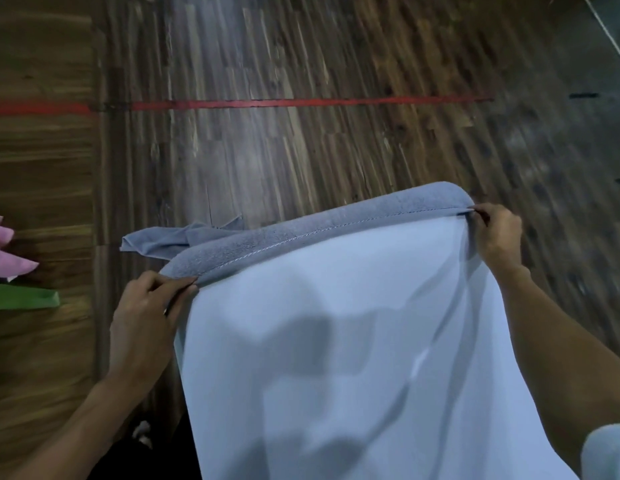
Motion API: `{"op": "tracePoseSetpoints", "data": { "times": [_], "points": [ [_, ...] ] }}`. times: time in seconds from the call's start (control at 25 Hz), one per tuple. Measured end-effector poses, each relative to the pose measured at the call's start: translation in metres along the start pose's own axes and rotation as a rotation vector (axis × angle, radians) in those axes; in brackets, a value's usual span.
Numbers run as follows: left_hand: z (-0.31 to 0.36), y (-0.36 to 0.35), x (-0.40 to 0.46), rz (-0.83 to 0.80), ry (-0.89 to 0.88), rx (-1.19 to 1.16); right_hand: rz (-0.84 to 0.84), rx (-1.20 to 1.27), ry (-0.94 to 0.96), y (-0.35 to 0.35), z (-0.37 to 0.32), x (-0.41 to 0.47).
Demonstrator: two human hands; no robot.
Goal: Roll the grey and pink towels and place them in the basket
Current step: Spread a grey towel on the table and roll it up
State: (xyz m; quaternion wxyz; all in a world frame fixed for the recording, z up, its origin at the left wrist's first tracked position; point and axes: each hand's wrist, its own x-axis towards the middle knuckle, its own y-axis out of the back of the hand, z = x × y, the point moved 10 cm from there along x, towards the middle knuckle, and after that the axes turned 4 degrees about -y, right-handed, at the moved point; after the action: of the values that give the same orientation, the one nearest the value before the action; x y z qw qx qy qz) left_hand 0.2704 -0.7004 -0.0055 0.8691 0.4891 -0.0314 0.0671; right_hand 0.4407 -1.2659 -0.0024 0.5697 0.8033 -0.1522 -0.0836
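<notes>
Hanging off both hands, the grey towel looks pale and smooth (stitched terry hem folded over on top); left hand and right hand fingers pinch its upper corners above the wooden floor

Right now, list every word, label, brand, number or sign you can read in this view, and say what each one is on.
None: no readable text shows anywhere.
Grey towel, pinched by the left hand and right hand: only a stitched hem, no visible tag.
Wooden floor: a plain red tape line and small dark marks at the right edge, blurred, no letters.
Pink cloth and green strip at the left edge: unmarked.
</notes>
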Motion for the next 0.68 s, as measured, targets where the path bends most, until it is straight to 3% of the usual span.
{"op": "tracePoseSetpoints", "data": {
  "times": [0.44,0.68],
  "points": [
    [0.029,-0.006,-0.121,0.071,-0.008,-0.05,0.116,0.084,-0.183,0.039,0.111,-0.135],
    [0.059,-0.006,-0.206,0.13,-0.042,-0.093,0.123,0.103,-0.193,0.069,0.168,-0.214]
  ]
}}
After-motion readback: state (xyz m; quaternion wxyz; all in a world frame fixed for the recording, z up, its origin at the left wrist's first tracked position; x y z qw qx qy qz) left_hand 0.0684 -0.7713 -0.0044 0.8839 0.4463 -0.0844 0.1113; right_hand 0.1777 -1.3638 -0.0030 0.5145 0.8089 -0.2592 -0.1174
